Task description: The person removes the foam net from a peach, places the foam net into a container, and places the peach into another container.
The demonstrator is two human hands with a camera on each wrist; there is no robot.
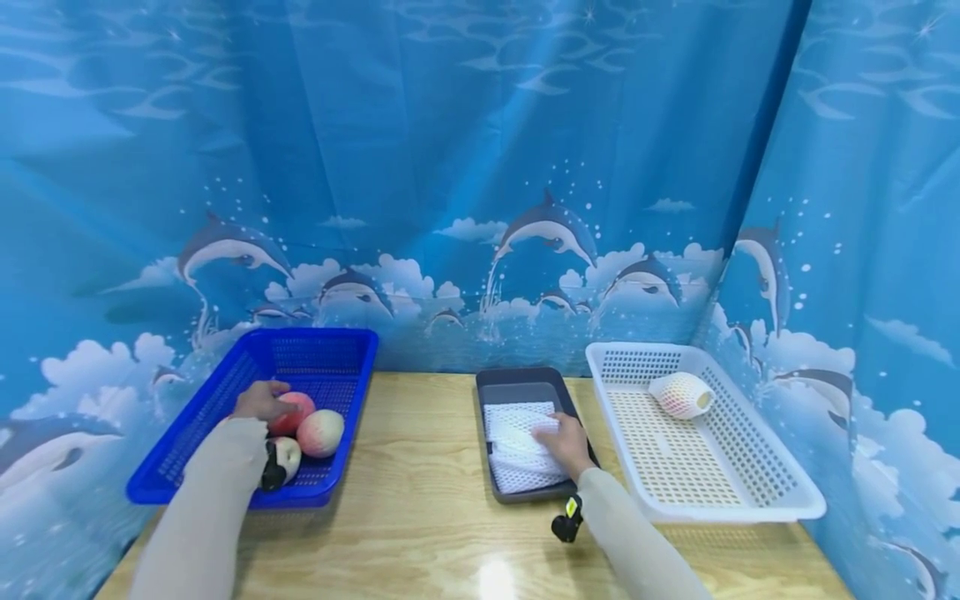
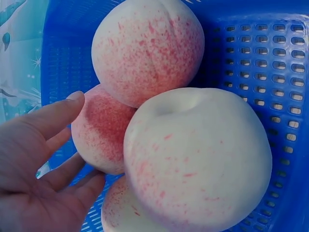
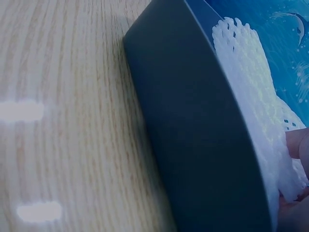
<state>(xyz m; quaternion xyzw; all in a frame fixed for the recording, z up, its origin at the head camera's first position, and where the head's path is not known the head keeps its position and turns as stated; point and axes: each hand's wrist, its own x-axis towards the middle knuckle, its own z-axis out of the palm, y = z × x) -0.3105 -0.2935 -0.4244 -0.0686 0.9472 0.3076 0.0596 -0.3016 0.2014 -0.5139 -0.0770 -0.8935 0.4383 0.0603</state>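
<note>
In the blue basket (image 1: 362, 367), my left hand (image 1: 260, 401) reaches around a red peach (image 1: 298, 408). The left wrist view shows its thumb and fingers (image 2: 58, 116) spread beside that peach (image 2: 104, 133), not closed round it. Other peaches lie against it, one pink and cream (image 1: 321, 433) and a paler one (image 1: 287, 455). My right hand (image 1: 567, 446) is over the dark grey tray (image 1: 517, 379), pinching a white foam net (image 1: 517, 450) from the flat pile. In the right wrist view, bunched foam net (image 3: 258, 96) rises above the tray wall (image 3: 183, 111); most of the hand is cut off.
At the right stands a white basket (image 1: 806, 504) with a peach in a foam net (image 1: 682, 395) inside. A wooden table (image 1: 405, 475) carries all the containers. Behind it hangs a blue dolphin-print curtain (image 1: 450, 167).
</note>
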